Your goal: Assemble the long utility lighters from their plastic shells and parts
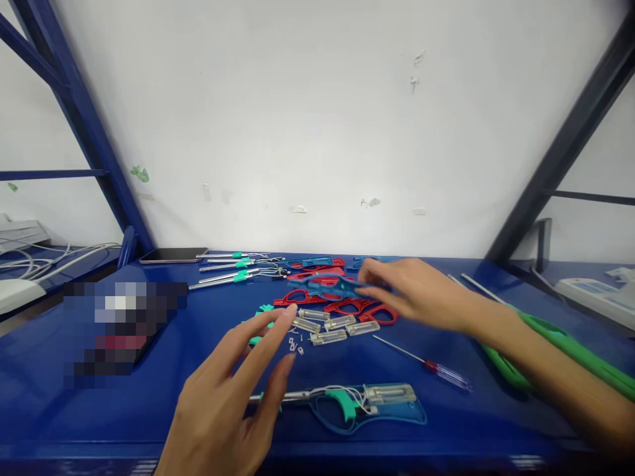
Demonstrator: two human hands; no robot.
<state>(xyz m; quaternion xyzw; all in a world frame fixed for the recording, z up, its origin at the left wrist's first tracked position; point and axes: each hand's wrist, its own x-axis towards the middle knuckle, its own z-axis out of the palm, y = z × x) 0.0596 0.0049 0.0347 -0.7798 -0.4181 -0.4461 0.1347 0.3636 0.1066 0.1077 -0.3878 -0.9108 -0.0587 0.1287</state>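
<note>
1. Basically, an open blue shell (404, 412) lies nearest, guts seated inside.
2. Left hand (218, 403) hovers by its metal rod (296, 396), fingers loosely spread; can't tell about contact.
3. Farther back, right hand (421, 291) pinches a blurry blue casing (327, 287) above red casings (280, 303). Looks like casing-handling; calls for steady alignment, imo.

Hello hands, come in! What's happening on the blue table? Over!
Left hand open, partly hiding the metal rod. Right hand gripping blurry blue plastic piece over red pieces. Screwdriver lying nearby. Over!
</note>
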